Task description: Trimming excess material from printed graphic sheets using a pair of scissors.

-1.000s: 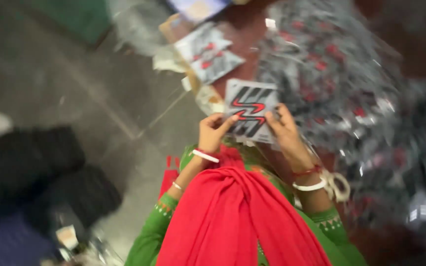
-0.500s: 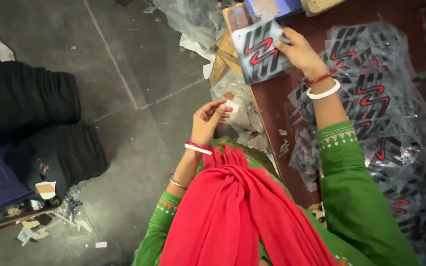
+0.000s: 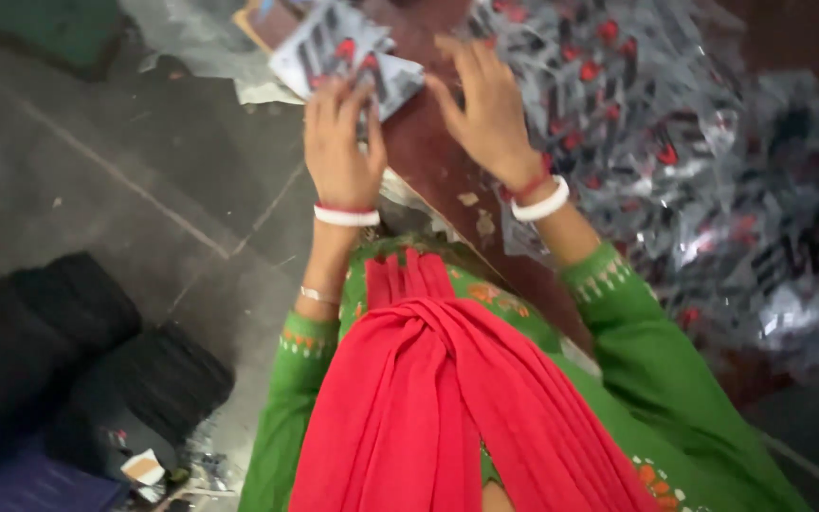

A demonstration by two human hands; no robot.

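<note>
**Two hands at a stack of packets on the bench's edge**

The left hand, fingers spread and laid flat, presses on a small stack of grey packets printed in black and red; whether it grips them cannot be told through the motion blur. The right hand is open wide, fingers fanned, just beside the stack on its right, palm down over the dark red bench, touching nothing that can be made out. Each wrist wears a white bangle edged in red. Beyond the right hand, a large heap of clear-wrapped packets in the same colours covers the bench. Below both hands hang the person's green sleeves and a red scarf. Well off to the left of the left hand, on the grey floor, lie dark folded bundles.
</note>
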